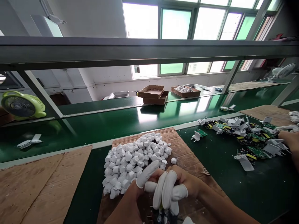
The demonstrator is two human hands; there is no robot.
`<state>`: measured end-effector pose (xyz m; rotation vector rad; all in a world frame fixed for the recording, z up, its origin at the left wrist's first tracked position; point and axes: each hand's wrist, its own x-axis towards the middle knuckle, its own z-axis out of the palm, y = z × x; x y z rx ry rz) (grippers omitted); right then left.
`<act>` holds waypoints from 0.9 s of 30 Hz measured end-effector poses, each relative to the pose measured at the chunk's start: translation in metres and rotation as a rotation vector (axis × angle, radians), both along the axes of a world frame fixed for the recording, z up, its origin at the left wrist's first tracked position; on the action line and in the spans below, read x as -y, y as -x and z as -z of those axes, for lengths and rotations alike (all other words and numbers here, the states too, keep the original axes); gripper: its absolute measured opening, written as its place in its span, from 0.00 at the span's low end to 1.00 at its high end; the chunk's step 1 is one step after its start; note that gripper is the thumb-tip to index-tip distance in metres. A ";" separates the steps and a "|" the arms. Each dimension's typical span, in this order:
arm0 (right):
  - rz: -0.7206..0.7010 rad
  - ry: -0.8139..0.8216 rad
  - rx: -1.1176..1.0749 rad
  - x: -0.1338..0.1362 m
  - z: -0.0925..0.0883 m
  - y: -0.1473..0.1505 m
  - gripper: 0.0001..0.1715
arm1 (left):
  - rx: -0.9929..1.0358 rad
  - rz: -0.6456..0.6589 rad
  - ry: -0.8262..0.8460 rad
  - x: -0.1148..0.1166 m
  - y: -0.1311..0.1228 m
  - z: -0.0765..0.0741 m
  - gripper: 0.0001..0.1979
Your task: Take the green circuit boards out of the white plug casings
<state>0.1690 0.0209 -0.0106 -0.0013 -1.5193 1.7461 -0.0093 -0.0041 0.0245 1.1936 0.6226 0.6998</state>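
My left hand (137, 193) and my right hand (182, 183) meet low in the middle of the view, with white finger cots on several fingers. Both are closed, fingers bent down over a circuit board (163, 217) with small electronic parts. Much of this board is hidden by the fingers and the lower frame edge. Just beyond my hands, a heap of small white caps (130, 161) lies on a brown cardboard sheet (189, 158). One loose white cap (173, 161) sits apart at the heap's right.
To the right is a pile of green circuit boards with white plug housings (252, 133), where another person's hand (289, 137) reaches in. Cardboard boxes (153, 93) stand on the green belt beyond. A metal beam (149, 51) crosses overhead; a green fan (23, 105) is at left.
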 end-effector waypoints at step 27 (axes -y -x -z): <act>0.033 -0.049 0.258 0.009 -0.001 -0.006 0.26 | -0.020 -0.065 -0.014 0.018 0.000 0.009 0.30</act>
